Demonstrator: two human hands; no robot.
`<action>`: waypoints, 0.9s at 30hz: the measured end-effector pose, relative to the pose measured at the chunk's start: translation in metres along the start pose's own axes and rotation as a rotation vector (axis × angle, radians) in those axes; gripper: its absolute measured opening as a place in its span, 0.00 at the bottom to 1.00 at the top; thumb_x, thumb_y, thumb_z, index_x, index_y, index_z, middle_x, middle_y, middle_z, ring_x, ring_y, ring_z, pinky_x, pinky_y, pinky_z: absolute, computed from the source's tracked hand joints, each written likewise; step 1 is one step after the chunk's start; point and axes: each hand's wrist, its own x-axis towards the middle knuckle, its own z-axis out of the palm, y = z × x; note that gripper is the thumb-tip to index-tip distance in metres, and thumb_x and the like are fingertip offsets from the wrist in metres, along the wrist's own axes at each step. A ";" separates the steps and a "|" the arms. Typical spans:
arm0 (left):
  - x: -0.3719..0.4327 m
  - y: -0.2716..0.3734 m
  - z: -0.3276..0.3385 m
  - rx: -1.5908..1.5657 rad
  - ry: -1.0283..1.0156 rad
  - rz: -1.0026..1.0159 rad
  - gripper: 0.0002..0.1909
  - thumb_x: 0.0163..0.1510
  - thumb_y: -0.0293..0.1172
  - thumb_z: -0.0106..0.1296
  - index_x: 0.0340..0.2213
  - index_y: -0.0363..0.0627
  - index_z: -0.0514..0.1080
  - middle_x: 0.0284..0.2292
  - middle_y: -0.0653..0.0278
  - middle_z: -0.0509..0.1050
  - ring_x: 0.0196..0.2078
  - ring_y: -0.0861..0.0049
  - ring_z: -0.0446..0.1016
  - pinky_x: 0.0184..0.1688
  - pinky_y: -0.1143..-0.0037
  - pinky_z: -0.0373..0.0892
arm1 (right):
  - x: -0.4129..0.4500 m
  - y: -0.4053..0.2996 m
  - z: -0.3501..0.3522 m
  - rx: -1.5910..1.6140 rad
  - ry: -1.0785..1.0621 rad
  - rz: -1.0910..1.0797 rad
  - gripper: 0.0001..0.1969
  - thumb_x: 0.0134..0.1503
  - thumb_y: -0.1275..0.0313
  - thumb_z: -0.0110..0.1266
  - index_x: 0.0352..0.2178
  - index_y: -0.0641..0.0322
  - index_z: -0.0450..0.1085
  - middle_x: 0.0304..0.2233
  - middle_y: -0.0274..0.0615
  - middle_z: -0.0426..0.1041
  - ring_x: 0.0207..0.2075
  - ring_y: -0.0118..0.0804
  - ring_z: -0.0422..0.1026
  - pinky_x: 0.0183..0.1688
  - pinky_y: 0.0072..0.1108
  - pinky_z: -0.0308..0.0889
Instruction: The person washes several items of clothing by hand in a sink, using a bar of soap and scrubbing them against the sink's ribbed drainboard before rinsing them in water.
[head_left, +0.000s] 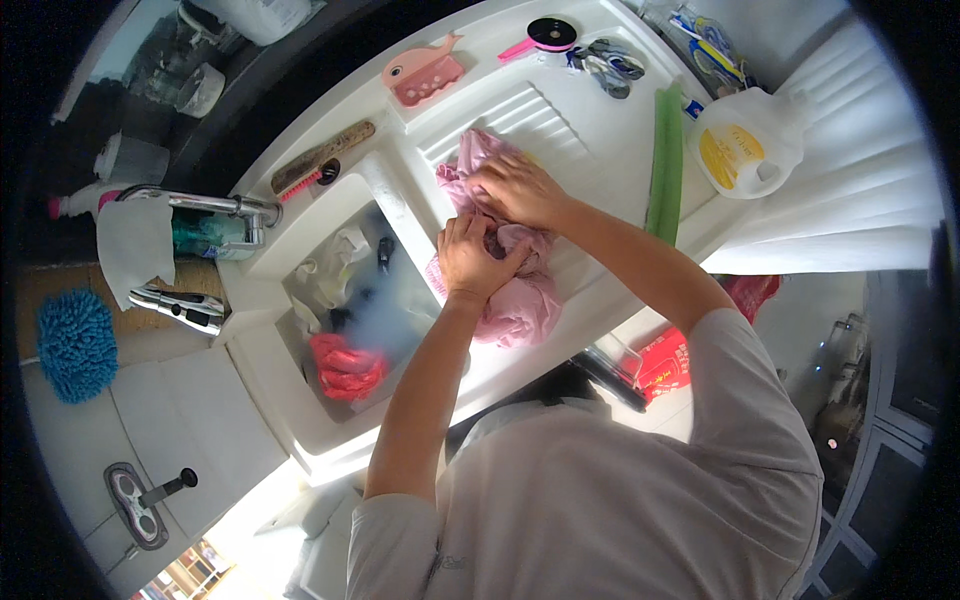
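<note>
A bunched pink cloth garment (525, 315) lies over the ridged washboard (517, 112) of a white laundry sink. My left hand (472, 259) grips its middle, with the thumb and fingers around a fold. Just beyond it, my right hand (521, 187) is closed over the garment's upper part, its fingers bent into the fabric. Parts of the garment are hidden under both hands. In the basin (405, 180) to the left, a red cloth (349, 367) and a pale cloth (345, 259) sit in cloudy water beside dark pieces.
A wooden-backed brush (322, 157) and a pink whale-shaped soap dish (424, 75) rest along the back ledge. The chrome faucet (225, 206) stands left of the basin. At right are a green strip (665, 165) and a white plastic jug (742, 146). Grey-blue cloth (611, 66) lies farther back.
</note>
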 end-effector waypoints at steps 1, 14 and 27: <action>0.001 -0.002 0.000 0.008 0.005 0.007 0.21 0.37 0.47 0.67 0.27 0.44 0.74 0.32 0.60 0.74 0.40 0.61 0.71 0.46 0.64 0.67 | 0.014 0.006 0.002 -0.011 0.041 -0.002 0.12 0.53 0.65 0.54 0.40 0.52 0.73 0.38 0.43 0.73 0.45 0.47 0.70 0.49 0.37 0.64; 0.003 -0.016 0.014 -0.093 -0.003 0.031 0.15 0.42 0.25 0.55 0.36 0.39 0.75 0.33 0.60 0.75 0.39 0.64 0.74 0.45 0.68 0.69 | 0.023 0.047 -0.007 -0.032 0.179 0.397 0.20 0.56 0.61 0.54 0.48 0.57 0.68 0.43 0.48 0.73 0.45 0.52 0.71 0.50 0.38 0.65; -0.020 -0.084 -0.071 -1.635 0.298 -0.579 0.12 0.54 0.32 0.40 0.30 0.40 0.71 0.35 0.61 0.73 0.40 0.72 0.71 0.46 0.69 0.67 | -0.018 0.037 -0.033 -0.168 0.018 0.201 0.24 0.56 0.68 0.51 0.55 0.52 0.65 0.40 0.39 0.72 0.46 0.43 0.70 0.50 0.31 0.65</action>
